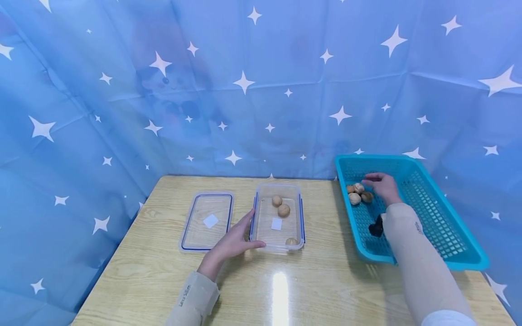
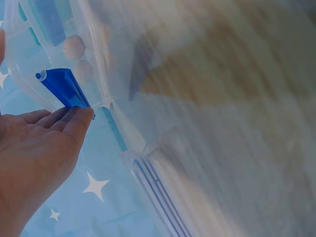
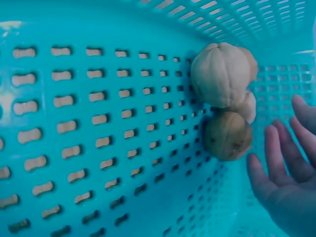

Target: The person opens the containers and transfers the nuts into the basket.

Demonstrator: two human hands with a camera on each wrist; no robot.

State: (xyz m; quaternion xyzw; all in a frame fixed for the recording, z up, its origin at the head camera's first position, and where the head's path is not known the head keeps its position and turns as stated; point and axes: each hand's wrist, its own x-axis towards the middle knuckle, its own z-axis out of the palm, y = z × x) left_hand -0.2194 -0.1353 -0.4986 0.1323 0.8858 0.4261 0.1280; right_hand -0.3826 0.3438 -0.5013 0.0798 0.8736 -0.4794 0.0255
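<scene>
My left hand (image 1: 235, 240) lies along the left side of a clear plastic food box (image 1: 269, 240), thumb by its near edge. In the left wrist view, its straight fingertips touch a blue latch flap (image 2: 63, 88) that is folded out. Inside the box are a walnut (image 1: 284, 210) near the middle, another (image 1: 277, 200) behind it and a third (image 1: 291, 242) at the near end. My right hand (image 1: 382, 186) reaches into a turquoise basket (image 1: 444, 213), fingers loosely bent and holding nothing. Just beside its fingertips several walnuts (image 3: 222, 74) sit bunched in the basket.
The box's clear lid (image 1: 209, 201), with a blue seal, lies flat on the wooden table (image 1: 138, 271) left of the box. A starry blue curtain (image 1: 269, 104) hangs behind the table. The basket's raised walls surround the right hand.
</scene>
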